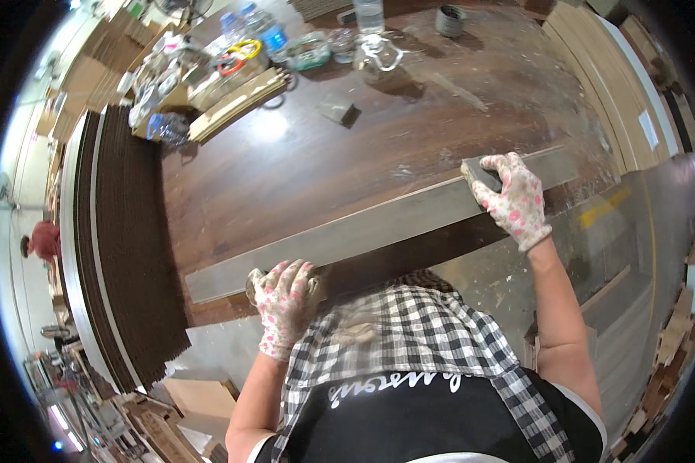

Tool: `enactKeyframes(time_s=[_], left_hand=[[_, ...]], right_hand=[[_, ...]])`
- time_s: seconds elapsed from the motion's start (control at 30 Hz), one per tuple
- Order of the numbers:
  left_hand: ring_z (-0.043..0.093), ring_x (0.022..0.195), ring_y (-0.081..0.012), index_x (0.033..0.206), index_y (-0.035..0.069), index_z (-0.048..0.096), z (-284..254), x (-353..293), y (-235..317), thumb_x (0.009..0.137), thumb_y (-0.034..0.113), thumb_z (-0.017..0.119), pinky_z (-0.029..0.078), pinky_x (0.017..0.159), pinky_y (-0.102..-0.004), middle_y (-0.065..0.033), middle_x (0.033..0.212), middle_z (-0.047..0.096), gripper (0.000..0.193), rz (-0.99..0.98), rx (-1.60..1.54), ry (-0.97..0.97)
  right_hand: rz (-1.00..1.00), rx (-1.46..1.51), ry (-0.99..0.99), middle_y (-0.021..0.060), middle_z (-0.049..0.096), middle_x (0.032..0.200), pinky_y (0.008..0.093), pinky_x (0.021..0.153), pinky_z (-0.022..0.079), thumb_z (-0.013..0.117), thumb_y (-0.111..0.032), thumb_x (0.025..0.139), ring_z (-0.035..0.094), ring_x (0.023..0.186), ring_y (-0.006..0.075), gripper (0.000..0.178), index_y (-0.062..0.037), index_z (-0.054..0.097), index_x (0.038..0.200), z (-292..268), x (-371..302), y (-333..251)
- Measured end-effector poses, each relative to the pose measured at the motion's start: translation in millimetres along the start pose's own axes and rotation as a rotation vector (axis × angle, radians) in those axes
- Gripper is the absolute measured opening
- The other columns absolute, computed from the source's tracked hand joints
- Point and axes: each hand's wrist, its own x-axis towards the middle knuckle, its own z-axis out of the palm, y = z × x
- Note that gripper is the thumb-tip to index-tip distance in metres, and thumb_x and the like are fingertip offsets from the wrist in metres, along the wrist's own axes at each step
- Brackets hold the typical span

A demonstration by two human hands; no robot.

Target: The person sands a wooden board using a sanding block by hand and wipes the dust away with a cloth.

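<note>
A long, narrow grey board [363, 225] lies aslant across the brown table in front of me. My right hand [515, 197], in a white glove with pink dots, grips a dark grey block [483, 177], perhaps a sanding block, on the board's right part. At the board's left end is my left hand [284, 302], gloved alike, its fingers bent over the near edge. Something greyish and crumpled shows by those fingers; whether it is a rag or soiled glove cannot be made out. A smaller grey block [337, 109] lies apart, farther back on the table.
Dark boards [123, 247] are stacked along the left, brown panels [602, 85] at the far right. Plastic bottles [264, 32], a tape roll [450, 21], a jar with a white cord [378, 58] and pale strips [238, 106] crowd the table's back. A person [42, 241] is far left.
</note>
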Motion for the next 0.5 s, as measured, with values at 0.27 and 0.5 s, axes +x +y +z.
enactKeyframes(time_s=[0.27, 0.5], left_hand=[[0.063, 0.117, -0.0300, 0.118, 0.012, 0.071, 33.3, -15.0, -34.1, 0.083, 0.018, 0.073, 0.050, 0.101, -0.0497, -0.0076, 0.129, 0.067, 0.035, 0.199, -0.286, 0.126], [0.062, 0.110, -0.0333, 0.114, 0.007, 0.070, 64.3, -32.1, -51.1, 0.082, 0.016, 0.068, 0.051, 0.092, -0.0503, -0.0149, 0.115, 0.065, 0.033, 0.241, -0.451, -0.015]], right_hand=[[-0.304, 0.303, -0.261, 0.0179, 0.061, 0.088, 0.0435, 0.067, 0.056, 0.073, -0.029, 0.084, 0.066, 0.077, 0.0327, 0.027, -0.0065, 0.064, 0.095, 108.8, -3.7, -178.8], [-0.432, 0.379, -0.488, 0.0156, 0.062, 0.090, 0.0429, 0.078, 0.054, 0.068, -0.033, 0.090, 0.065, 0.086, 0.0328, 0.030, -0.0062, 0.066, 0.102, 162.1, 10.1, -288.8]])
